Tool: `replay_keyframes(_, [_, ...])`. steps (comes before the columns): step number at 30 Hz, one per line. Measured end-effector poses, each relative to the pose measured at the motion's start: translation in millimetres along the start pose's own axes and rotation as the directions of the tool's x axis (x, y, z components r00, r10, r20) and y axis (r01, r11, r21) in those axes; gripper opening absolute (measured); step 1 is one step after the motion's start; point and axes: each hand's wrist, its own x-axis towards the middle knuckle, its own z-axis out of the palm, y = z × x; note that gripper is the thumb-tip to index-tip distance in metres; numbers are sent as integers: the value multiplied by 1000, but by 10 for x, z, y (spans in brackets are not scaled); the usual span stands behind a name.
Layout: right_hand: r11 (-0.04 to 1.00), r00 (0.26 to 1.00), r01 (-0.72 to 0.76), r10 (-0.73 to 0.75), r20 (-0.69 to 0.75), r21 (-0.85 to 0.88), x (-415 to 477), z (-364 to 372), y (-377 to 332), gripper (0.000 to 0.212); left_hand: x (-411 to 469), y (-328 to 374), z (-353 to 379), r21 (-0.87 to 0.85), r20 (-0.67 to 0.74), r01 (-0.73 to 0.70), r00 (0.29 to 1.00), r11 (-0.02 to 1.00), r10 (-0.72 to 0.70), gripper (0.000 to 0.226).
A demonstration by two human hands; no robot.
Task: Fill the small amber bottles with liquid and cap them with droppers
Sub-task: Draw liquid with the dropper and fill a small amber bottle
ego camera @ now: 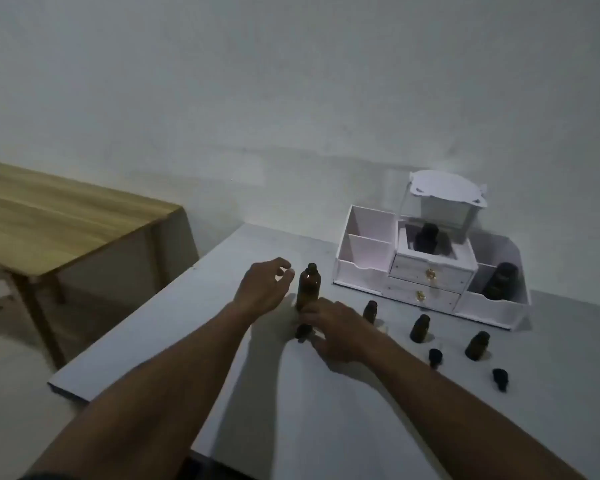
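On the grey table (pixel 291 427), toward its left edge, the person is working at the tall amber bottle (pixel 308 289), which is standing upright with its dark cap on. Their left hand (pixel 262 289) is hovering just beside that cap, thumb and fingers loosely curved and holding nothing. Their right hand (pixel 336 329) is lying low at the bottle's foot. Whether it is gripping the glass or the small dark piece (pixel 303 332) under its fingers, I cannot tell.

My guess is they are getting ready to open the tall bottle for pouring. To do that well, the lower hand should be pinning the base flat while the upper one is closing on the cap and twisting. That way nothing is tipping toward the row beside it.

To the right, three small amber bottles (pixel 420 328) are standing apart from one another. They are looking squat, dark brown, narrow-necked and seemingly uncapped, and it is too dim to show any liquid. Two black droppers (pixel 435 356) are lying on the table just in front of them. Behind, a white organiser (pixel 361 271) is holding two more dark bottles.
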Motion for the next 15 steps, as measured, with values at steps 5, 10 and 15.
replay_keyframes(5, [999, 997, 37, -38, -62, -21, -49, 164, 13, 18, -42, 120, 201, -315, 7, 149, 988, 937, -155, 29])
replay_keyframes(10, [982, 937, -15, 79, -340, 187, -50, 19, 195, 22, -30, 163, 373, -516, -34, 199, 967, 833, -252, 35])
replay_keyframes(15, [817, 645, -32, 457, -613, 576, 19, -313, 278, 19, 60, 126, 580, -618, -40, 231, 945, 752, -324, 30])
